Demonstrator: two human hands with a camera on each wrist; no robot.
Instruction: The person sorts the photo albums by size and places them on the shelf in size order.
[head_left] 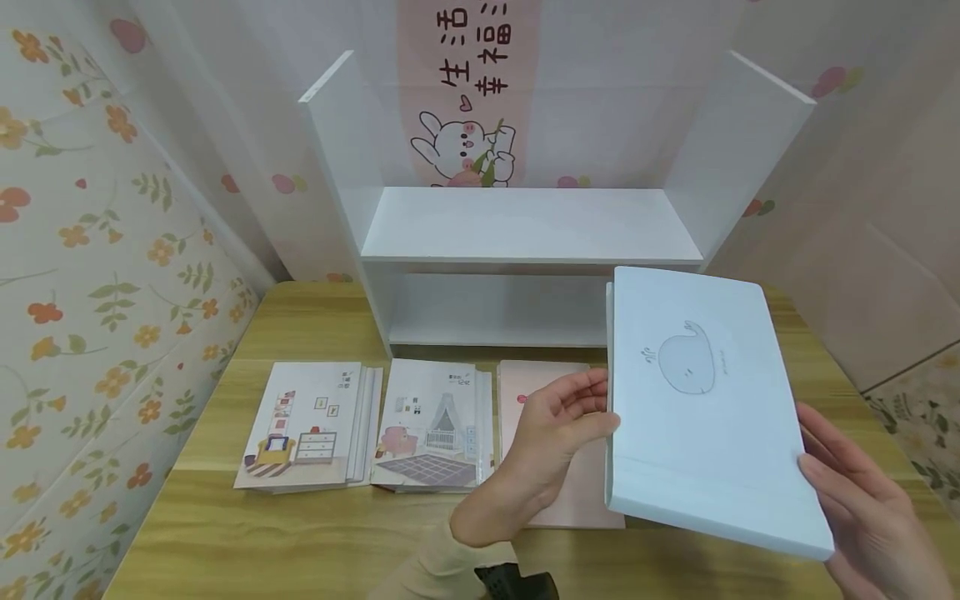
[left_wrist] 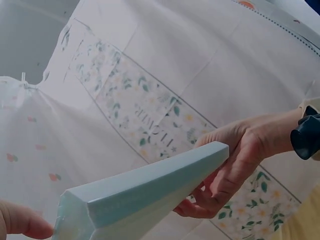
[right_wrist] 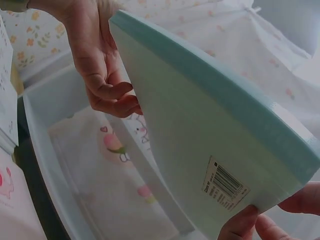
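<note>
Whale-cover book (head_left: 705, 458) sits right of center in the head frame, held up and tilted between both hands, pale blue front facing the camera.

Left to right: floral curtain (head_left: 112, 292) along left edge. Left book stack (head_left: 307, 417) on wood table (head_left: 202, 542), left of center, covers showing a yellow armchair and drawers. Just beside it, second book stack (head_left: 427, 417), crib and rug cover. White shelf unit (head_left: 528, 225) stands upper middle, rabbit banner (head_left: 465, 158) behind it. Pink book (head_left: 581, 502) lies lower middle, partly hidden by left hand (head_left: 551, 433).

Left hand pinches the book's left edge, thumb at the edge, fingers curled behind. Cream sleeve (head_left: 442, 567) and dark wrist device (head_left: 517, 582) at bottom middle. Right hand (head_left: 873, 508), lower right, pinches the right edge, thumb on the front, other fingers behind.

Right wrist view: barcode sticker (right_wrist: 225, 183) on the back cover, lower right. Left wrist view is dim and edge-on, so finger contact at its lower left is hard to confirm.
</note>
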